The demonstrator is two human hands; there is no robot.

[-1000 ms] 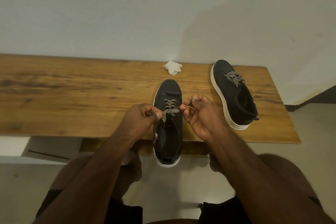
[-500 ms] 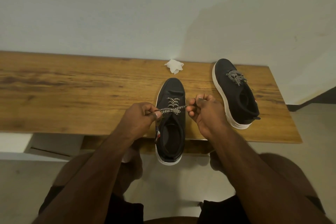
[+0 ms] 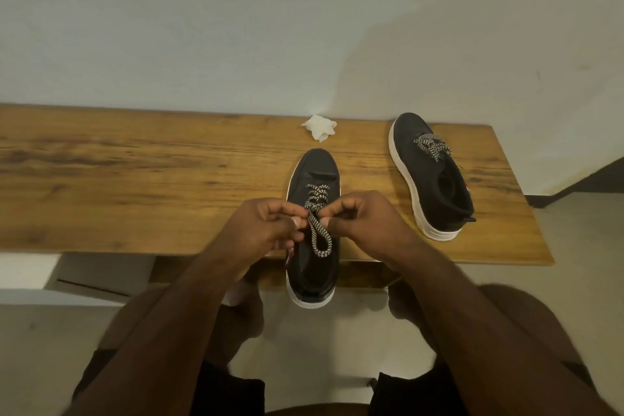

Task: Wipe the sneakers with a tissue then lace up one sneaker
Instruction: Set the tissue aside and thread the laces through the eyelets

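Forearms reach forward from our lap, bare, above dark shorts [image 3: 233,392] and a pale tiled floor [image 3: 304,348]. Our left hand [image 3: 266,230] has its fingers curled, thumb and forefinger pinching the black-and-white lace [image 3: 317,233] at the throat of the near sneaker [image 3: 314,179]. Our right hand [image 3: 364,223] mirrors it just beside, its fingers curled too and pinching the same lace from the other side, so both hands are clamped on the lace and nearly touching over the shoe. A loop of lace hangs down between them toward the shoe's opening. That near sneaker is black with a white sole, toe pointing away from us, its heel jutting past the front edge of the wooden bench [image 3: 135,186]. Crossed lacing shows over its tongue beyond our knuckles.

Farther right, well apart, the second sneaker [image 3: 429,179] stands on the bench, toe away and angled left, with its laces bunched loosely over the tongue. Beyond the near shoe's toe, close to the back edge, lies the crumpled white tissue [image 3: 320,127]. Behind everything rises a plain pale wall [image 3: 236,27].
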